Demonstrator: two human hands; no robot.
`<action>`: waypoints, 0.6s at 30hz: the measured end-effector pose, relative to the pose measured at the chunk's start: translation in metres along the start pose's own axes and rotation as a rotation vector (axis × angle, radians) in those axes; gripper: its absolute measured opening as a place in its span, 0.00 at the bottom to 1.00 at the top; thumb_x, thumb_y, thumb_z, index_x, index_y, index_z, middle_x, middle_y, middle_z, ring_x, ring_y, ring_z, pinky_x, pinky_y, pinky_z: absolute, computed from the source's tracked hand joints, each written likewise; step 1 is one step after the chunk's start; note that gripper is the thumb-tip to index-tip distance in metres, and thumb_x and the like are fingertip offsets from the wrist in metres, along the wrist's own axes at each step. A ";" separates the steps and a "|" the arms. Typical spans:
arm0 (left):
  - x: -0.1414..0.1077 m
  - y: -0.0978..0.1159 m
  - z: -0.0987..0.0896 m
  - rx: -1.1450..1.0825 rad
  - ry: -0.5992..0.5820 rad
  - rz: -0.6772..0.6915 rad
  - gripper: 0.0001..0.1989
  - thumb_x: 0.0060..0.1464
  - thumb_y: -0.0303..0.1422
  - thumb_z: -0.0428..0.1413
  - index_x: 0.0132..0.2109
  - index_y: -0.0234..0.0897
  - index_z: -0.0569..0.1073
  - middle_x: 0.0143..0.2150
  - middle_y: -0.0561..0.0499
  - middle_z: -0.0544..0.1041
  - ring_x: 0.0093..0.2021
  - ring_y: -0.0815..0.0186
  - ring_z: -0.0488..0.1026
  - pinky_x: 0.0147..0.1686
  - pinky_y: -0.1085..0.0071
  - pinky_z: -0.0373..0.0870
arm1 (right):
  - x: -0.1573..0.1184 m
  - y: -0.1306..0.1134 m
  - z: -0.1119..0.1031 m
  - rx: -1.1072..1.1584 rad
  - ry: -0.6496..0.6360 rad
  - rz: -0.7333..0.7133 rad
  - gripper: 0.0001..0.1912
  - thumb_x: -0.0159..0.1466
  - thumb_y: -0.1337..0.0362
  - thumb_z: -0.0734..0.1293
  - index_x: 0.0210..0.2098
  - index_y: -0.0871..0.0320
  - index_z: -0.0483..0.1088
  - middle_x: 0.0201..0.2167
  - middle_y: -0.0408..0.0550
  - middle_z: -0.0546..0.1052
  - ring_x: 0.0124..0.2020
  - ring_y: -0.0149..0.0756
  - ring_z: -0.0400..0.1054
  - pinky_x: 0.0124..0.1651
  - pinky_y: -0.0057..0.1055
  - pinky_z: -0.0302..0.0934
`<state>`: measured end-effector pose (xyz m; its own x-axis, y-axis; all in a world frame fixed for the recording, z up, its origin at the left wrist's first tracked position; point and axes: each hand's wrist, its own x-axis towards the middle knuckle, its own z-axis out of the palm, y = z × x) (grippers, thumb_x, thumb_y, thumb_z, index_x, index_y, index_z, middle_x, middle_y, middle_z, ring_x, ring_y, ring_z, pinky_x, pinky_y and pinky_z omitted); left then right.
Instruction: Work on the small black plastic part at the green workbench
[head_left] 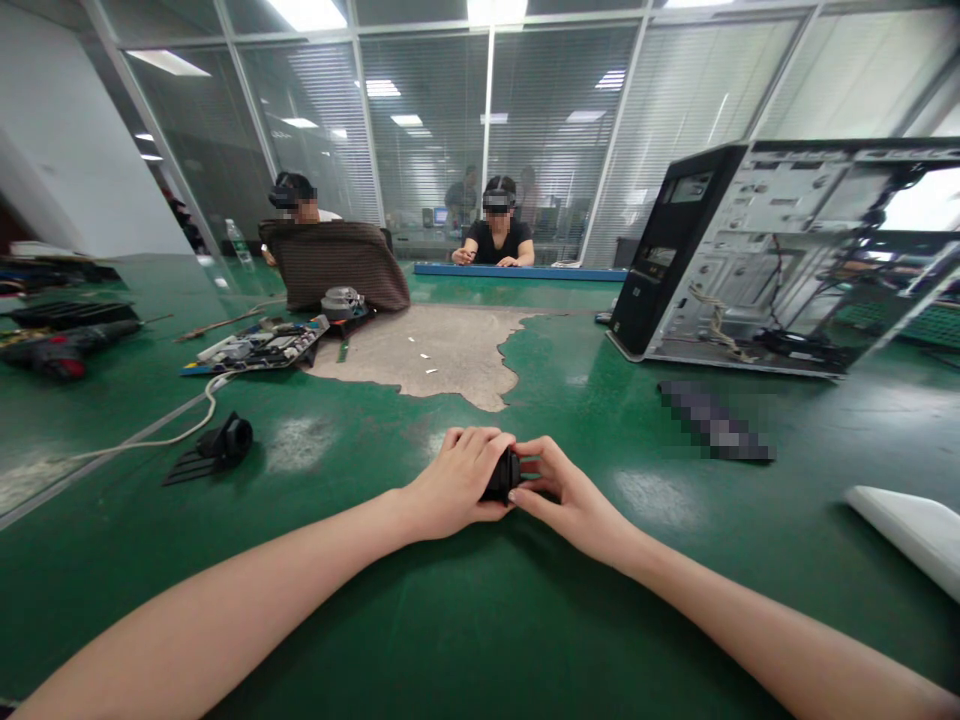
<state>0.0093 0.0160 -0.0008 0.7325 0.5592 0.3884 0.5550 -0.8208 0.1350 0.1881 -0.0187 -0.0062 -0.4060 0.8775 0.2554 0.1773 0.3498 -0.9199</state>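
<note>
A small black part is between my hands above the green table; most of it is covered, so its kind cannot be made out. My left hand wraps around it from the left, fingers over its top and thumb below. From the right, my right hand grips its end, with the thumb low and the fingertips at the upper edge. Off to the left lies another black part with a round end and a slatted foot, touched by neither hand.
An opened computer case stands at the right, near a blurred dark slab and a white object. A circuit board and a cable lie left. A power drill is farther left. Two people sit across the table.
</note>
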 end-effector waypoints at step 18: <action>0.000 0.000 0.000 0.000 0.011 0.002 0.29 0.48 0.37 0.55 0.54 0.35 0.53 0.52 0.40 0.63 0.51 0.53 0.61 0.48 0.58 0.55 | 0.000 0.000 0.000 -0.005 0.030 0.007 0.15 0.59 0.67 0.63 0.45 0.53 0.58 0.43 0.48 0.67 0.45 0.36 0.66 0.45 0.38 0.66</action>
<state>0.0095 0.0159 -0.0008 0.7292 0.5559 0.3991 0.5533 -0.8221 0.1341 0.1882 -0.0184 -0.0058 -0.3781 0.8892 0.2576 0.1850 0.3452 -0.9201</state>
